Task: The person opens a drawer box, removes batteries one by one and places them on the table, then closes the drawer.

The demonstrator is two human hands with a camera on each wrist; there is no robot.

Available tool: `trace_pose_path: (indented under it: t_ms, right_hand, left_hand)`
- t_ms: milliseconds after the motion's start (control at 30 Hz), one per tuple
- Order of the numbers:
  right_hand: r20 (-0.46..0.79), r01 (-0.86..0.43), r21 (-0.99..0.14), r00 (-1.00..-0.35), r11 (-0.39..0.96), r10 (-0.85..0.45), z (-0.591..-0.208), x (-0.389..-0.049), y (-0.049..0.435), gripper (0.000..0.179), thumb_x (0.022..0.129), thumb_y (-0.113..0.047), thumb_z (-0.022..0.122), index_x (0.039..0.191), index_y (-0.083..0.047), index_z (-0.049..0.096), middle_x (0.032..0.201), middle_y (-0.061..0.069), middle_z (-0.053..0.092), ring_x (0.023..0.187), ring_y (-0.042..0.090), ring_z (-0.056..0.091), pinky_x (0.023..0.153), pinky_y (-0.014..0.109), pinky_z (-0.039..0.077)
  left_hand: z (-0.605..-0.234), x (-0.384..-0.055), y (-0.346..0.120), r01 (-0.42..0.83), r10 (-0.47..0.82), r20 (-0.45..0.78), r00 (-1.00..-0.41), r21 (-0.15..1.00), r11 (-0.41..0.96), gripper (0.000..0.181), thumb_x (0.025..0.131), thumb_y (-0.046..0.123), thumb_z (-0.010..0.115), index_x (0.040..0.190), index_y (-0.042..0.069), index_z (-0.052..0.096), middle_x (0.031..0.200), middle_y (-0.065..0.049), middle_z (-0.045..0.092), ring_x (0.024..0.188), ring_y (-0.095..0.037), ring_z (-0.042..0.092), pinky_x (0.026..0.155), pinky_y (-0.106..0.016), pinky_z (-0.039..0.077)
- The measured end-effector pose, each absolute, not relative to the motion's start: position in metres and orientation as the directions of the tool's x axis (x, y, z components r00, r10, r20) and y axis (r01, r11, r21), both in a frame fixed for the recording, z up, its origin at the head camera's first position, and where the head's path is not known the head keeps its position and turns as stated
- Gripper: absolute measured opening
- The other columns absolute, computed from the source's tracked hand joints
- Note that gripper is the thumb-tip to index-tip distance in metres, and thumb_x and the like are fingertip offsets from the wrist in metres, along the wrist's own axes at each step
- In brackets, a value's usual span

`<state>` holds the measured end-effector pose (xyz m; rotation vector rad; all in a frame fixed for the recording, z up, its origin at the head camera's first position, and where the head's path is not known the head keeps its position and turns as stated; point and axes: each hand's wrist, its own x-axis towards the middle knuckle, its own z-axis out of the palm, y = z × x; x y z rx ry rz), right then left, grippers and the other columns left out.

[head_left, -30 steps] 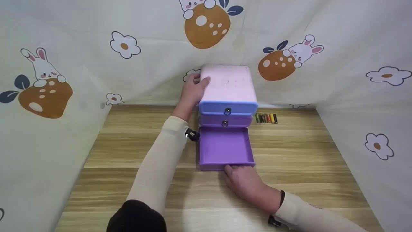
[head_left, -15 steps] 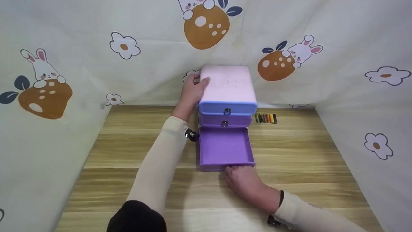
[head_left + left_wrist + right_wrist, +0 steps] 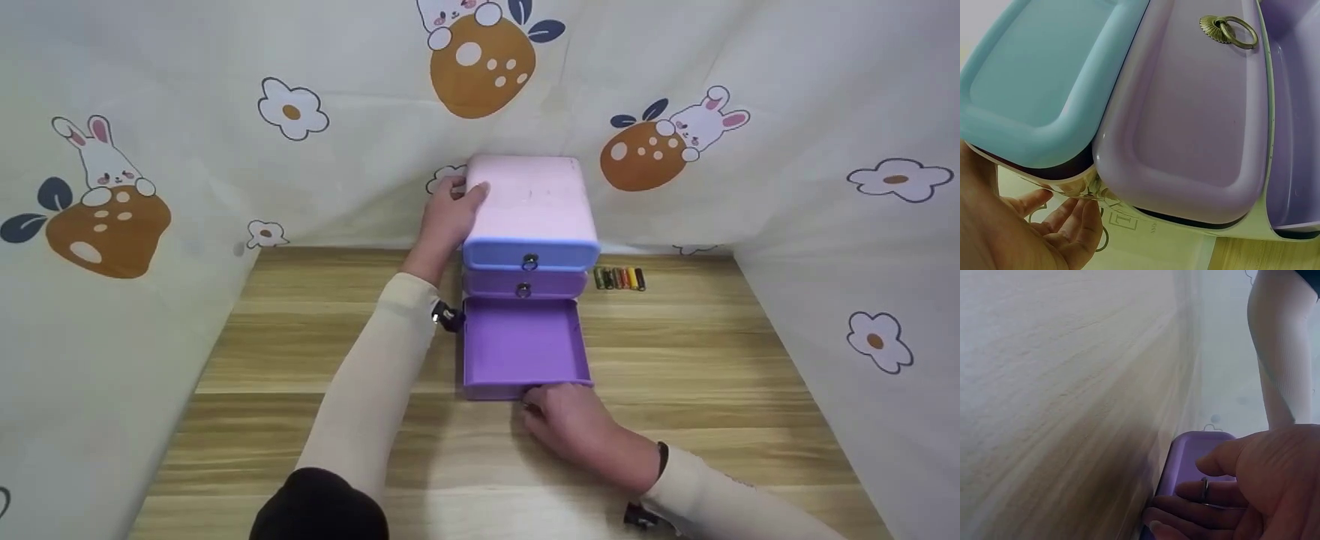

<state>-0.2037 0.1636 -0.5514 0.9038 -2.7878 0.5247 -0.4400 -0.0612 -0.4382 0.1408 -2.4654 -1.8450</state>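
A small drawer cabinet with a pink top stands against the back cloth. Its blue top drawer and the purple middle drawer are closed; the purple bottom drawer is pulled out, with nothing lying inside. My left hand rests on the cabinet's left side, thumb at the top edge. In the left wrist view its fingers lie loosely along the side wall. My right hand is at the bottom drawer's front, thumb apart from the bent fingers, with the ring pull against one finger.
Several batteries lie in a row on the wood-grain table, right of the cabinet. Printed cloth hangs around the back and both sides. A dark wrist device sits beside the bottom drawer's left edge.
My right thumb has lifted apart from the fingers, and the ring pull shows between them. The drawer and my left hand have stayed in place.
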Motion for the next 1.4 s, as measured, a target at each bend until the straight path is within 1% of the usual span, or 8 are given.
trace_pose_path:
  t_ms: [167, 400, 600, 767, 900, 1067, 1233, 1400]
  right_hand:
    - [0.212, -0.571, -0.309, -0.821, 0.76, -0.53, -0.549, -0.205, 0.164, 0.012, 0.093, -0.015, 0.083, 0.083, -0.016, 0.077, 0.073, -0.004, 0.069, 0.064, 0.014, 0.061, 0.062, 0.035, 0.055]
    - [0.171, -0.544, -0.306, -0.839, 0.781, -0.517, -0.547, -0.21, 0.166, 0.009, 0.093, -0.018, 0.082, 0.087, -0.016, 0.077, 0.075, -0.004, 0.068, 0.067, 0.015, 0.061, 0.064, 0.036, 0.055]
    - [0.17, -0.537, -0.325, -0.843, 0.779, -0.51, -0.545, -0.213, 0.164, 0.012, 0.092, -0.015, 0.081, 0.083, -0.017, 0.074, 0.076, -0.004, 0.068, 0.068, 0.015, 0.061, 0.065, 0.038, 0.056]
    - [0.157, -0.519, -0.339, -0.854, 0.785, -0.496, -0.545, -0.216, 0.163, 0.018, 0.092, -0.015, 0.081, 0.079, -0.02, 0.069, 0.073, -0.007, 0.063, 0.066, 0.014, 0.058, 0.064, 0.036, 0.054]
    - [0.141, -0.508, -0.359, -0.859, 0.783, -0.492, -0.545, -0.217, 0.163, 0.018, 0.092, -0.016, 0.082, 0.081, -0.02, 0.069, 0.073, -0.008, 0.06, 0.066, 0.012, 0.055, 0.063, 0.035, 0.051]
    - [0.143, -0.501, -0.393, -0.862, 0.771, -0.486, -0.545, -0.22, 0.163, 0.017, 0.096, -0.017, 0.083, 0.084, -0.019, 0.071, 0.075, -0.008, 0.062, 0.068, 0.012, 0.056, 0.064, 0.035, 0.052]
    - [0.136, -0.492, -0.399, -0.866, 0.773, -0.481, -0.546, -0.223, 0.162, 0.014, 0.094, -0.013, 0.082, 0.085, -0.017, 0.072, 0.076, -0.007, 0.062, 0.069, 0.012, 0.056, 0.064, 0.035, 0.052]
    - [0.124, -0.482, -0.398, -0.871, 0.781, -0.475, -0.546, -0.225, 0.161, 0.011, 0.093, -0.012, 0.08, 0.087, -0.017, 0.072, 0.077, -0.006, 0.063, 0.068, 0.012, 0.057, 0.064, 0.034, 0.053]
  left_hand:
    - [-0.439, -0.44, -0.061, -0.042, -0.105, -0.013, -0.994, 0.96, 0.276, 0.065, 0.108, 0.053, 0.067, 0.158, 0.013, 0.053, 0.147, -0.011, 0.064, 0.128, -0.023, 0.063, 0.107, -0.039, 0.052]
    - [-0.438, -0.439, -0.061, -0.05, -0.102, -0.023, -0.994, 0.96, 0.276, 0.067, 0.108, 0.054, 0.067, 0.159, 0.014, 0.052, 0.147, -0.011, 0.063, 0.127, -0.023, 0.064, 0.106, -0.038, 0.053]
    - [-0.438, -0.438, -0.062, -0.048, -0.087, -0.026, -0.996, 0.963, 0.264, 0.065, 0.108, 0.054, 0.066, 0.158, 0.016, 0.053, 0.146, -0.009, 0.063, 0.126, -0.023, 0.064, 0.105, -0.039, 0.052]
    - [-0.438, -0.438, -0.062, -0.049, -0.079, -0.03, -0.996, 0.965, 0.258, 0.065, 0.108, 0.055, 0.066, 0.159, 0.017, 0.052, 0.145, -0.008, 0.064, 0.125, -0.022, 0.064, 0.105, -0.039, 0.052]
    - [-0.439, -0.438, -0.062, -0.044, -0.086, -0.022, -0.996, 0.963, 0.265, 0.065, 0.108, 0.054, 0.066, 0.159, 0.016, 0.052, 0.146, -0.009, 0.064, 0.126, -0.022, 0.064, 0.105, -0.039, 0.052]
    - [-0.439, -0.439, -0.061, -0.032, -0.093, -0.006, -0.996, 0.959, 0.281, 0.064, 0.108, 0.054, 0.066, 0.158, 0.016, 0.054, 0.145, -0.009, 0.065, 0.126, -0.023, 0.065, 0.105, -0.039, 0.052]
    - [-0.438, -0.439, -0.061, -0.029, -0.093, -0.002, -0.996, 0.958, 0.285, 0.063, 0.108, 0.054, 0.066, 0.157, 0.016, 0.054, 0.145, -0.009, 0.065, 0.126, -0.023, 0.064, 0.105, -0.039, 0.052]
    - [-0.439, -0.44, -0.062, -0.031, -0.097, -0.003, -0.995, 0.957, 0.29, 0.064, 0.108, 0.054, 0.066, 0.157, 0.016, 0.054, 0.144, -0.009, 0.065, 0.125, -0.023, 0.064, 0.105, -0.039, 0.052]
